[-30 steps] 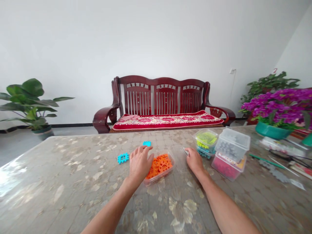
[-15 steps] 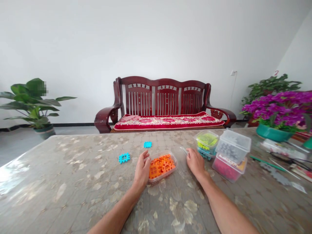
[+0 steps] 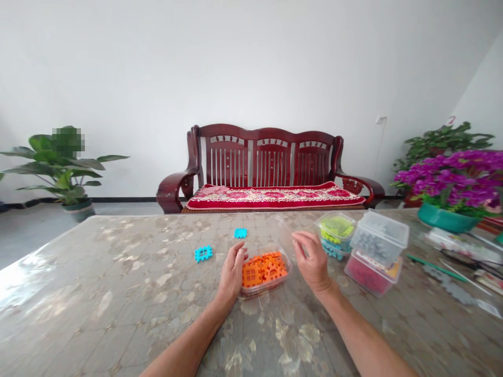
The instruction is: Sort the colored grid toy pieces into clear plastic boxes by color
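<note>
While left hand point(image 3: 232, 273) curls empty, orange lattice pieces point(image 3: 263, 270) in clear tub point(image 3: 286, 275), right hand point(image 3: 312, 260) half-open.

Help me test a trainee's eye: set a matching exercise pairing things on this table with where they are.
Things:
1. Tub of orange plastic pieces
2. Clear box of grey pieces
3. Purple flowers
4. Cyan lattice piece

Places:
A. In a teal pot
B. Beside the left hand
C. Flat on the table top
D. Stacked on a box of dark pink pieces

Right pairs: 1-B; 2-D; 3-A; 4-C
</note>
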{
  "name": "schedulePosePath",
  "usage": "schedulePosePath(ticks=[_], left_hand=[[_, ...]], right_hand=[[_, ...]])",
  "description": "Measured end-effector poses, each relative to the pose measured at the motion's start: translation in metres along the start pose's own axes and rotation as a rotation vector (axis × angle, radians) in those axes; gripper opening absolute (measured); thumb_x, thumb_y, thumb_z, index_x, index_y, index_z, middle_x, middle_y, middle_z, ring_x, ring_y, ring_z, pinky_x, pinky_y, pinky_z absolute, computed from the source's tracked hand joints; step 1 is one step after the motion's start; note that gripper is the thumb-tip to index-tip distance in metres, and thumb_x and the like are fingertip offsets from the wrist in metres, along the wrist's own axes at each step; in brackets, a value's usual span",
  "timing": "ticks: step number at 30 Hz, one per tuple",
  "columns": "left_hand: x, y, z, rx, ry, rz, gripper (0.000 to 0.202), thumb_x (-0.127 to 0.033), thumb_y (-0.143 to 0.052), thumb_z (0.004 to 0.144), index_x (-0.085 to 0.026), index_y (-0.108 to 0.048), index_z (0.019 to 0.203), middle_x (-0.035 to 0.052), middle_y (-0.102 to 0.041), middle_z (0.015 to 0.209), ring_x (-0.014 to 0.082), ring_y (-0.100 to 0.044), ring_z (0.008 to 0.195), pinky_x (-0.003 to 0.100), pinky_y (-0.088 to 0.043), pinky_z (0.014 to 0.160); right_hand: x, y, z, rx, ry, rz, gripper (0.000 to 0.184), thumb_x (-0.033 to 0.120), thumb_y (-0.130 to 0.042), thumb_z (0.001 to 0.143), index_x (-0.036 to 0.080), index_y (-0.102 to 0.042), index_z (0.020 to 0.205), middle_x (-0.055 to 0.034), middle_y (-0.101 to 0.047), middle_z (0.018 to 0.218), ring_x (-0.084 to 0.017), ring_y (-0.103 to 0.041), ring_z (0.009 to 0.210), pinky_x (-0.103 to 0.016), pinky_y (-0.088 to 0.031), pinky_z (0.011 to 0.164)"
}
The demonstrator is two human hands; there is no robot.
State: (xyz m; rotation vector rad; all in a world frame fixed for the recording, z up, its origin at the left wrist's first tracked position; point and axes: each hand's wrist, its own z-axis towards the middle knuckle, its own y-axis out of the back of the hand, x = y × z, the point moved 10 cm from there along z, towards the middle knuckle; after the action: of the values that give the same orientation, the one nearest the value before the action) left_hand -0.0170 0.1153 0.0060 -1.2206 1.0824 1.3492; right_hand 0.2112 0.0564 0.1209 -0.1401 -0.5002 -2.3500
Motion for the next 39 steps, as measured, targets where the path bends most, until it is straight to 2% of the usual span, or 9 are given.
schedulePosePath(ticks=[7,11,14,18,21,25,28,35,39], left_hand=[[0.007,0.001,0.004,0.018,0.000,-0.225,0.067,-0.066,-0.032,0.087,-0.014,-0.057,0.121,0.0133,-0.067,0.114,0.0246,-0.065,0.101,0.042,-0.050,0.089],[-0.004,0.004,0.005,0.028,-0.047,-0.145,0.052,-0.057,-0.044,0.084,-0.015,-0.062,0.109,0.0092,-0.068,0.112,0.0239,-0.061,0.109,0.038,-0.046,0.097],[-0.002,0.005,0.004,0.013,-0.021,-0.078,0.047,-0.049,-0.053,0.081,-0.016,-0.058,0.114,0.0084,-0.068,0.110,0.0226,-0.062,0.106,0.036,-0.047,0.093],[0.005,0.004,0.006,0.001,-0.018,-0.080,0.048,-0.035,-0.053,0.078,-0.016,-0.050,0.122,0.0085,-0.066,0.109,0.0198,-0.063,0.103,0.033,-0.050,0.088],[0.002,0.006,0.004,-0.025,-0.064,-0.045,0.045,-0.027,-0.050,0.078,-0.016,-0.050,0.121,0.0093,-0.065,0.111,0.0200,-0.061,0.106,0.036,-0.048,0.091],[-0.010,0.011,-0.001,-0.086,-0.154,0.022,0.045,-0.024,-0.051,0.076,-0.018,-0.051,0.121,0.0084,-0.064,0.109,0.0205,-0.060,0.107,0.037,-0.045,0.094],[-0.018,0.013,-0.004,-0.106,-0.196,0.016,0.049,-0.030,-0.054,0.077,-0.017,-0.050,0.124,0.0065,-0.065,0.102,0.0200,-0.061,0.102,0.036,-0.046,0.091],[-0.046,0.016,-0.008,-0.085,-0.333,0.042,0.051,-0.035,-0.058,0.080,-0.019,-0.052,0.128,0.0033,-0.064,0.093,0.0171,-0.061,0.088,0.031,-0.047,0.085],[-0.069,0.021,-0.021,-0.134,-0.485,0.180,0.032,-0.028,-0.055,0.083,-0.020,-0.061,0.113,0.0038,-0.065,0.093,0.0180,-0.060,0.089,0.032,-0.046,0.085]], right_hand=[[0.063,-0.027,-0.016,0.309,0.294,0.213,0.041,0.007,-0.055,0.084,0.028,-0.060,0.119,-0.0050,-0.070,0.103,-0.018,-0.065,0.096,-0.033,-0.054,0.085],[0.075,-0.043,-0.032,0.442,0.371,0.259,0.039,0.007,-0.052,0.084,0.025,-0.060,0.117,-0.0053,-0.071,0.098,-0.017,-0.066,0.092,-0.035,-0.054,0.084],[0.073,-0.049,-0.036,0.482,0.340,0.275,0.037,0.007,-0.048,0.084,0.025,-0.061,0.113,-0.0043,-0.072,0.093,-0.017,-0.066,0.086,-0.035,-0.054,0.081],[0.049,-0.039,-0.023,0.338,0.124,0.268,0.035,0.006,-0.047,0.083,0.027,-0.064,0.106,-0.0037,-0.071,0.091,-0.017,-0.066,0.088,-0.033,-0.054,0.081],[0.007,-0.034,-0.019,0.206,-0.165,0.150,0.032,0.011,-0.051,0.081,0.025,-0.065,0.107,-0.0067,-0.069,0.106,-0.021,-0.062,0.104,-0.039,-0.049,0.094],[-0.062,-0.057,-0.048,0.265,-0.633,0.216,0.039,0.027,-0.056,0.078,0.019,-0.061,0.116,-0.0108,-0.069,0.112,-0.024,-0.064,0.104,-0.042,-0.051,0.091],[-0.089,-0.069,-0.066,0.271,-0.825,0.370,0.040,0.035,-0.058,0.076,0.016,-0.063,0.111,-0.0114,-0.072,0.103,-0.024,-0.067,0.095,-0.040,-0.052,0.087],[-0.081,-0.055,-0.056,0.162,-0.961,0.570,0.043,0.051,-0.063,0.075,0.019,-0.068,0.104,-0.0069,-0.074,0.090,-0.026,-0.067,0.088,-0.036,-0.051,0.076],[-0.070,-0.047,-0.044,0.082,-0.940,0.705,0.038,0.049,-0.059,0.079,0.019,-0.070,0.101,-0.0067,-0.074,0.088,-0.023,-0.066,0.087,-0.032,-0.048,0.070]])
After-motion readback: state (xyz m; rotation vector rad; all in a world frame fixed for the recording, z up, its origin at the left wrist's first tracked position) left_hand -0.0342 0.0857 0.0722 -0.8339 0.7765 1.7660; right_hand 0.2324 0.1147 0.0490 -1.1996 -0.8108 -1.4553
